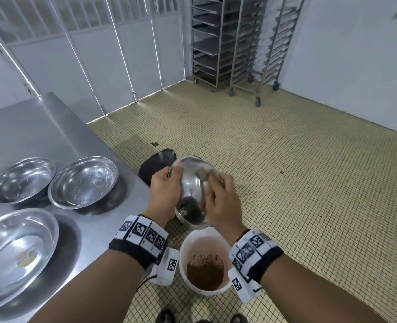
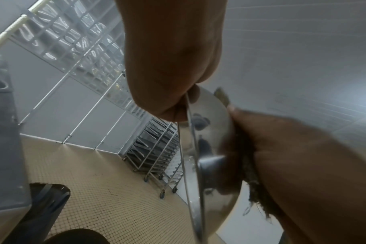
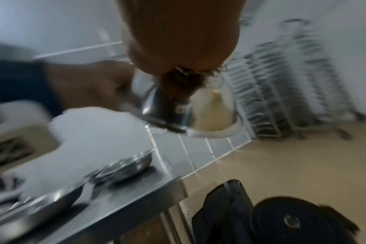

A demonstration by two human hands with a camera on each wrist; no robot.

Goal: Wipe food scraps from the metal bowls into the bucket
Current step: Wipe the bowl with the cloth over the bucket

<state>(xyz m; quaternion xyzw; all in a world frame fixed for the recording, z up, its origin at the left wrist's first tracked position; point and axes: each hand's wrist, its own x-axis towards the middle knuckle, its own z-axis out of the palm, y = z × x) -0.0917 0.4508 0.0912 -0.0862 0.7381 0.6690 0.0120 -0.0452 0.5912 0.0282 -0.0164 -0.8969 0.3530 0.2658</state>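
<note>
The left hand grips the rim of a metal bowl, fingers curled over the edge, and holds it tilted on its side in the air above the white bucket. From the left wrist view that rim runs edge-on below the curled fingers, thumb side pressed to the metal. The right hand is inside the bowl's hollow, fingers bent around a dark scrubbing pad that is pressed against the inner wall; frayed fibres hang from its lower end. The right wrist view is badly blurred, yet the bowl shows under the right hand, with something dark bunched at the fingertips.

Down on the tiled floor the bucket stands just below the bowl, with brown food scraps heaped at its bottom. Beside it, further off, lies a black bag against the corner of the steel desk.

On the desk sit three more bowls: two side by side at the back, the left one and the right one with rims touching or nearly so, and a larger shallow one in front with a small yellowish scrap in its middle. Wheeled tray racks stand against the far wall.
</note>
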